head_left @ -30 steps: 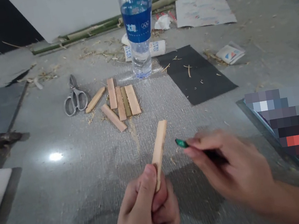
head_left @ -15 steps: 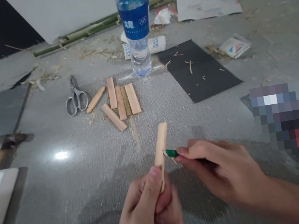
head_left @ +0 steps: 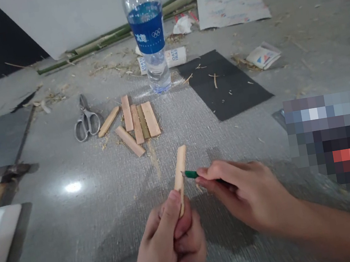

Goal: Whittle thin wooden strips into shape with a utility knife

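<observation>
A pale bamboo strip (head_left: 179, 163) is gripped at its lower end by my left hand (head_left: 168, 243), thumb along the top and fingers curled beneath. Its free end points up and away from me. In my right hand (head_left: 254, 189) is a green craft knife (head_left: 190, 174), pinched between thumb and fingers. The short blade touches the strip's right edge, about midway along the exposed length; most of the knife's handle is hidden by my fingers. A thin shaving (head_left: 198, 187) shows just below the knife.
Ahead lie several cut bamboo pieces (head_left: 126, 113) and scissors (head_left: 86, 123). A water bottle (head_left: 148, 33) stands behind them, near a black sheet (head_left: 226, 89). At left are a hammer (head_left: 1, 176) and a white object (head_left: 2, 247). Bamboo poles (head_left: 107, 40) lie along the wall.
The view has shifted slightly, so most things sit further left. The knife blade has moved a little along the strip's edge toward its far end. Both hands keep their hold.
</observation>
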Available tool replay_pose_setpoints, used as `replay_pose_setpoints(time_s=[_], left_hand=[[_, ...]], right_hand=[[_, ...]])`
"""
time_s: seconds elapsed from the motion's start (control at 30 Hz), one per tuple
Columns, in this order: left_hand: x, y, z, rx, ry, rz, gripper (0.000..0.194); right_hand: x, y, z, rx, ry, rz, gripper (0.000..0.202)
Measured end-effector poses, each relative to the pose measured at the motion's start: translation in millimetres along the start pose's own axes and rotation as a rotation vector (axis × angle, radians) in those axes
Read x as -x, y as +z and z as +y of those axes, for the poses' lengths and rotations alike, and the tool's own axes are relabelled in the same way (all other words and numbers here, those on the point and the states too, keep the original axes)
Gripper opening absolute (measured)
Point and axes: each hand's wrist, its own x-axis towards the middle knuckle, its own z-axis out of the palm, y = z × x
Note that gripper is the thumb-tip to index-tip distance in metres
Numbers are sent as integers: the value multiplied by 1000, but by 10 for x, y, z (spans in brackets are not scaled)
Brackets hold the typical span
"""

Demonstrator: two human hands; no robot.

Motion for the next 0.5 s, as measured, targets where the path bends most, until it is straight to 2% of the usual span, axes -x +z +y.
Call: replay_pose_setpoints(time_s=[0.3, 0.43, 0.47, 0.5], left_hand=[[-5, -7, -3, 35, 17, 9, 46], [95, 49, -76, 47, -14, 9, 47], [136, 60, -103, 37, -40, -19, 49], [176, 68, -127, 20, -33, 11, 51]], right_hand=[[-7, -7, -50, -31, 51, 3, 17], [-60, -53, 79, 96, 32, 32, 15], [-89, -70, 129, 145, 116, 84, 17], [-121, -86, 177, 170, 158, 121, 19]])
